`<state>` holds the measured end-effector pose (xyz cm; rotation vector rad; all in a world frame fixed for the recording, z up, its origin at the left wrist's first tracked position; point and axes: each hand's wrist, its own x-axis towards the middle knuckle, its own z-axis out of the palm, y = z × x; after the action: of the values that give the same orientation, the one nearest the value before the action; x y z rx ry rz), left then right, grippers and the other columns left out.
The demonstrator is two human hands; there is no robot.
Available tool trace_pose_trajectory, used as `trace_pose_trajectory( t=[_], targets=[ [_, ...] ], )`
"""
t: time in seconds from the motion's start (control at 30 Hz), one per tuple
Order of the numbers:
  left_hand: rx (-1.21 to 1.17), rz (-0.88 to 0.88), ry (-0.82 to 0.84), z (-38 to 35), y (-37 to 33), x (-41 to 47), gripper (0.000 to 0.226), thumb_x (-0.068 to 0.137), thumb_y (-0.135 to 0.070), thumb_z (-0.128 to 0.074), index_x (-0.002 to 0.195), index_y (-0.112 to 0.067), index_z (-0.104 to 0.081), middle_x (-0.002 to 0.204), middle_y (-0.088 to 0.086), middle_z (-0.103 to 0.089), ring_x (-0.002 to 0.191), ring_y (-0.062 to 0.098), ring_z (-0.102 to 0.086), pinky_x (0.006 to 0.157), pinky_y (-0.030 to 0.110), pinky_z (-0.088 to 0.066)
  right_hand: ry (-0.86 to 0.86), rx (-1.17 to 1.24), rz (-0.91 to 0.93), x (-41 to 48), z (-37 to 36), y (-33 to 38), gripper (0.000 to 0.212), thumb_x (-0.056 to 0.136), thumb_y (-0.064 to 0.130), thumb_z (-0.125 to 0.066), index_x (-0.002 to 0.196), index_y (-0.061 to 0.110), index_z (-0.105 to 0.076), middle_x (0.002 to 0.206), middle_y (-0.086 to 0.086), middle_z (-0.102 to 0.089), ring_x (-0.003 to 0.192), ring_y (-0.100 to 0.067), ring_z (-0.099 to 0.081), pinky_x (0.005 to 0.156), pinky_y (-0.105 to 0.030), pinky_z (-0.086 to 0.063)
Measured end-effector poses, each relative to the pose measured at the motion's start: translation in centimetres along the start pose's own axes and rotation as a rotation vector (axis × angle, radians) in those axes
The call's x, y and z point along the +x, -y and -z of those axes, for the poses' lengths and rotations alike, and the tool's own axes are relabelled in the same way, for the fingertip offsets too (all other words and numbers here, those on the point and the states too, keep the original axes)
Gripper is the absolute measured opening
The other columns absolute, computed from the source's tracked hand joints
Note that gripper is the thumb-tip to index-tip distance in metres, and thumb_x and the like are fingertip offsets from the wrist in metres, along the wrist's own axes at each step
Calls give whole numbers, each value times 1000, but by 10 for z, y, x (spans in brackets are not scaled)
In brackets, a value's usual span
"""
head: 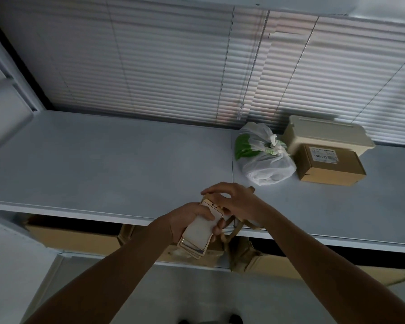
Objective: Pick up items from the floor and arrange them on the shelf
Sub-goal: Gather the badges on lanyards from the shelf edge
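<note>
Cards [200,232], a small stack of flat cream-faced pieces with tan edges, sit at the front lip of the shelf [103,164], held in the air just above its edge. The left hand [192,220] is wrapped round the stack from the side, thumb across the top face, fingers curled under. They look light and stiff, the sort that fan out and slide on one another, so a squeeze across the long edges should keep them square; a loose hold on the faces alone could let the lower ones slip out.

Just right of them, the right hand [234,202] arches over the stack's far end, fingertips bent down onto it and closed lightly there. Tan straps [229,232] hang below that wrist, perhaps from a soft pouch, though the dim light makes this hard to say. Soft and floppy, they would best be gathered before setting down, lest they snag the shelf edge.

Further right on the shelf stand a knotted plastic bag [264,157], a cardboard box [332,164] and a cream bin [325,134] behind it, touching or nearly so.
</note>
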<state>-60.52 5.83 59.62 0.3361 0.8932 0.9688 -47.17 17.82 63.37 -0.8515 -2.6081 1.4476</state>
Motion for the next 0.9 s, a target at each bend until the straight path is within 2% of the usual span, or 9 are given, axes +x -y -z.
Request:
trace_pose_trajectory(
  t=[0.1,0.17,0.23,0.3,0.4,0.5,0.63,0.8,0.9],
  targets=[
    [-20,-4,-85,-2,-3,3,27,80,-6,-55,103,3,-65,85,19,-63,65,25,-62,63,35,-53,-116,-78,13,-7,3,1,45,95,46,-57,139,35,-53,138,8,-53,123,-5,-52,103,-40,-51],
    [-15,-53,-217,-1,-9,5,23,79,-8,-59,97,2,-69,82,19,-67,62,26,-63,60,33,-54,-95,-198,49,-18,4,4,87,78,59,-70,152,34,-30,150,7,-36,137,-9,-36,113,-42,-39],
    [-23,-94,-286,-1,-13,6,22,87,-9,-54,86,-1,-74,76,16,-69,59,25,-64,56,30,-54,24,-311,73,-30,-4,9,127,60,65,-81,157,31,-7,158,5,-20,144,-14,-22,117,-40,-29],
    [-11,-79,-306,-5,-12,11,21,91,-12,-50,93,0,-67,76,16,-67,62,26,-63,60,33,-54,64,-424,141,-34,-18,7,143,53,67,-84,157,28,7,161,1,-14,148,-21,-16,121,-43,-23],
    [38,-73,-383,-14,-9,19,22,98,-13,-47,110,-1,-61,83,15,-61,72,25,-59,80,41,-51,12,-466,180,-25,-28,-6,147,51,68,-84,157,29,10,159,-2,-19,146,-24,-22,121,-44,-24],
    [37,-22,-331,-17,-8,18,16,91,-12,-54,94,-3,-67,80,15,-69,71,27,-64,71,37,-52,-48,-439,169,-20,-20,-13,143,51,64,-85,157,29,5,154,-1,-26,140,-23,-28,117,-42,-31],
    [42,-7,-268,-17,-10,18,15,89,-9,-54,90,-4,-67,75,13,-71,68,26,-65,71,36,-51,-102,-470,177,-20,-17,-17,133,52,61,-85,155,25,-8,149,0,-28,135,-22,-30,112,-42,-38],
    [-76,32,-222,-17,-10,13,21,87,-5,-47,104,-1,-60,75,15,-69,62,25,-64,60,31,-55,-35,-300,101,-21,-3,-26,137,50,64,-87,157,27,-8,158,8,-12,144,-15,-15,115,-34,-30],
    [-109,74,-152,-12,-3,14,40,78,-4,-54,117,-1,-54,81,18,-66,68,26,-65,68,38,-56,-33,-166,67,-16,17,-31,122,57,59,-86,155,38,-16,161,14,-13,143,-5,-14,115,-37,-28]
  ],
)
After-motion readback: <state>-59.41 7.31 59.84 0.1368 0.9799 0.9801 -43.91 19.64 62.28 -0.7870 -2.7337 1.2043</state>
